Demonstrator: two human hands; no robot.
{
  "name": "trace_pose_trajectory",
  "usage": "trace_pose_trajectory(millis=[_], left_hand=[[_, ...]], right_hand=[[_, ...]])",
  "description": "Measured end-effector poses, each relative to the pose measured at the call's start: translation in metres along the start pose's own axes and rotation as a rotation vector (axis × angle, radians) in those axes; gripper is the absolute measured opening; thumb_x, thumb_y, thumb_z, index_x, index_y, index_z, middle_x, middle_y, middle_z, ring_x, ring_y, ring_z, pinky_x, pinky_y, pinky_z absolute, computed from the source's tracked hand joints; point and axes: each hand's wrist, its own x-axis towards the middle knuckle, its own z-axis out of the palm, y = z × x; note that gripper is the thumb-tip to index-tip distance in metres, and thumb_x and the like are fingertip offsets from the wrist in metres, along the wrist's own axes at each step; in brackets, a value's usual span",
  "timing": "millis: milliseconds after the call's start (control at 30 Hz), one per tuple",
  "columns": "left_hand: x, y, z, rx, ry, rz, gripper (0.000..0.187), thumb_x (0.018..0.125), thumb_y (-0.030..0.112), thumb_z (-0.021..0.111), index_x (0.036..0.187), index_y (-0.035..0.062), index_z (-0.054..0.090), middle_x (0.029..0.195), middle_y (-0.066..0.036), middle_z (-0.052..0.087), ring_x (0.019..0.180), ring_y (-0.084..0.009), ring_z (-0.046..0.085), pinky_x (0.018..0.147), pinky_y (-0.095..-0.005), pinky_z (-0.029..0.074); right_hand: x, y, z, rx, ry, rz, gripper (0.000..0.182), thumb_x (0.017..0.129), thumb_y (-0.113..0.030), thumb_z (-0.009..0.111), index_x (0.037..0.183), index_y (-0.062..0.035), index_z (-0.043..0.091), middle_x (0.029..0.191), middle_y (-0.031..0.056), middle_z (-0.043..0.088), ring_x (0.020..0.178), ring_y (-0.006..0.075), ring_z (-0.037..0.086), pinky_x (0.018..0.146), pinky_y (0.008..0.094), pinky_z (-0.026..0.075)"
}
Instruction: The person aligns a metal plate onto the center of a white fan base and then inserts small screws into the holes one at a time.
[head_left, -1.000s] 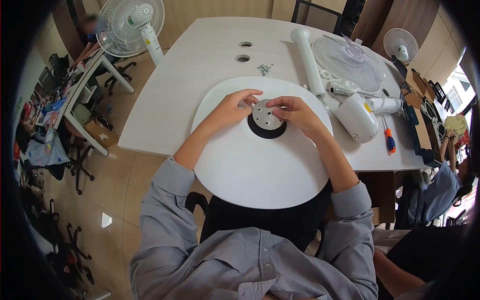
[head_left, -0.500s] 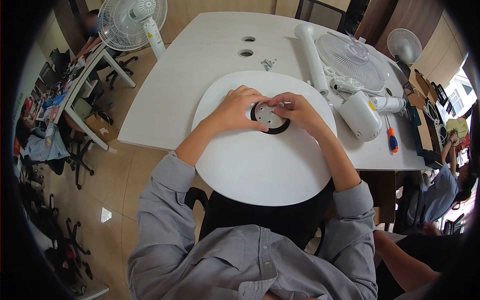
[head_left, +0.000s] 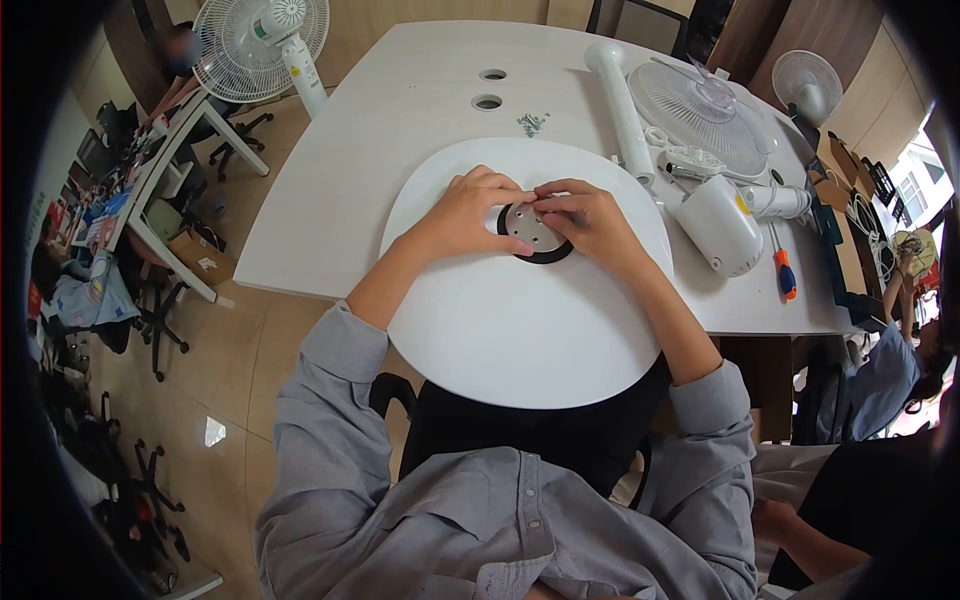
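A large white oval base [head_left: 530,340] rests over the near table edge and my lap. At its upper middle lies a round metal disc [head_left: 535,234] with small holes and a black ring round it. My left hand [head_left: 470,215] curves round the disc's left side, thumb on its lower edge and fingertips at its top, gripping it. Over the disc's upper right, my right hand [head_left: 588,220] has thumb and index finger pinched together; whatever is between them is too small or hidden to name.
Small screws [head_left: 532,124] lie beyond the base. To the right are a white pole [head_left: 620,115], a fan grille [head_left: 690,115], a white motor housing [head_left: 720,228] and a screwdriver [head_left: 785,273]. A standing fan [head_left: 262,45] is at back left. Co-workers are on both sides.
My right thumb and fingers have shifted slightly on the disc's upper right. At the lower right, another person's arm has moved. The whole view has shifted a little.
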Motion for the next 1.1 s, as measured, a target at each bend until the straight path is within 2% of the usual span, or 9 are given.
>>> trace_pose_trajectory(millis=[67, 267, 467, 567, 667, 767, 867, 967, 1100], left_hand=[[0.001, -0.002, 0.001, -0.001, -0.005, 0.009, 0.072, 0.072, 0.041, 0.100, 0.135, 0.0132, 0.078, 0.133, -0.003, 0.071, 0.132, -0.0273, 0.055, 0.117, -0.0449, 0.043], [0.000, 0.003, -0.002, 0.024, -0.028, 0.014, 0.068, 0.077, 0.041, 0.096, 0.137, 0.0128, 0.078, 0.135, -0.004, 0.070, 0.133, -0.0274, 0.055, 0.118, -0.0454, 0.041], [-0.001, 0.004, -0.002, 0.035, -0.014, 0.063, 0.067, 0.079, 0.041, 0.095, 0.138, 0.0141, 0.077, 0.140, -0.004, 0.065, 0.132, -0.0278, 0.055, 0.118, -0.0459, 0.039], [-0.001, 0.004, 0.000, 0.024, -0.002, 0.034, 0.068, 0.079, 0.054, 0.092, 0.135, 0.0157, 0.079, 0.136, -0.003, 0.065, 0.132, -0.0252, 0.055, 0.114, -0.0445, 0.040], [-0.001, 0.002, 0.001, 0.038, 0.003, 0.037, 0.068, 0.079, 0.055, 0.092, 0.133, 0.0158, 0.080, 0.134, -0.004, 0.065, 0.131, -0.0253, 0.056, 0.113, -0.0444, 0.040], [0.000, -0.002, 0.003, 0.043, 0.002, 0.045, 0.069, 0.079, 0.054, 0.092, 0.134, 0.0157, 0.079, 0.134, -0.004, 0.066, 0.131, -0.0258, 0.056, 0.114, -0.0452, 0.040], [0.001, -0.008, 0.004, 0.033, 0.016, 0.068, 0.073, 0.079, 0.053, 0.092, 0.140, 0.0164, 0.075, 0.134, -0.004, 0.067, 0.132, -0.0263, 0.055, 0.114, -0.0464, 0.040], [0.001, -0.006, 0.002, 0.017, 0.004, 0.068, 0.078, 0.079, 0.050, 0.091, 0.146, 0.0176, 0.071, 0.135, -0.005, 0.068, 0.132, -0.0266, 0.055, 0.115, -0.0471, 0.040], [0.001, -0.004, 0.000, 0.017, -0.005, 0.070, 0.076, 0.080, 0.048, 0.090, 0.147, 0.0190, 0.069, 0.136, -0.005, 0.068, 0.132, -0.0267, 0.055, 0.115, -0.0474, 0.040]], right_hand=[[-0.002, 0.003, -0.002, -0.003, -0.003, -0.014, 0.025, 0.095, -0.005, 0.078, 0.120, -0.0028, 0.083, 0.132, 0.0128, 0.076, 0.109, 0.0279, 0.074, 0.093, 0.0388, 0.059], [-0.010, 0.011, -0.014, 0.092, -0.118, -0.070, 0.037, 0.095, -0.009, 0.081, 0.129, 0.0024, 0.077, 0.147, 0.0150, 0.070, 0.116, 0.0284, 0.075, 0.102, 0.0377, 0.059], [-0.011, 0.006, -0.014, 0.071, -0.119, -0.031, 0.042, 0.093, -0.014, 0.085, 0.130, 0.0044, 0.076, 0.146, 0.0172, 0.069, 0.120, 0.0302, 0.074, 0.106, 0.0382, 0.058], [-0.011, 0.004, -0.014, 0.058, -0.118, -0.034, 0.044, 0.092, -0.017, 0.086, 0.129, 0.0043, 0.076, 0.145, 0.0179, 0.069, 0.121, 0.0306, 0.074, 0.105, 0.0380, 0.059], [-0.011, 0.004, -0.014, 0.066, -0.117, -0.021, 0.045, 0.091, -0.020, 0.087, 0.129, 0.0034, 0.077, 0.145, 0.0179, 0.069, 0.133, 0.0337, 0.068, 0.110, 0.0418, 0.056], [-0.013, 0.011, -0.012, -0.026, -0.073, -0.116, 0.048, 0.089, -0.023, 0.090, 0.128, 0.0019, 0.078, 0.145, 0.0178, 0.069, 0.146, 0.0375, 0.057, 0.117, 0.0471, 0.051], [-0.014, 0.008, -0.015, -0.006, -0.066, -0.086, 0.050, 0.087, -0.025, 0.092, 0.127, 0.0003, 0.080, 0.146, 0.0179, 0.070, 0.154, 0.0396, 0.049, 0.121, 0.0510, 0.047], [-0.013, 0.011, -0.015, 0.004, -0.077, -0.067, 0.053, 0.084, -0.028, 0.094, 0.127, -0.0001, 0.080, 0.145, 0.0176, 0.070, 0.153, 0.0390, 0.050, 0.121, 0.0503, 0.047], [-0.014, 0.010, -0.016, -0.018, -0.076, -0.051, 0.058, 0.084, -0.030, 0.094, 0.132, -0.0022, 0.077, 0.147, 0.0170, 0.068, 0.152, 0.0376, 0.051, 0.123, 0.0483, 0.044]])
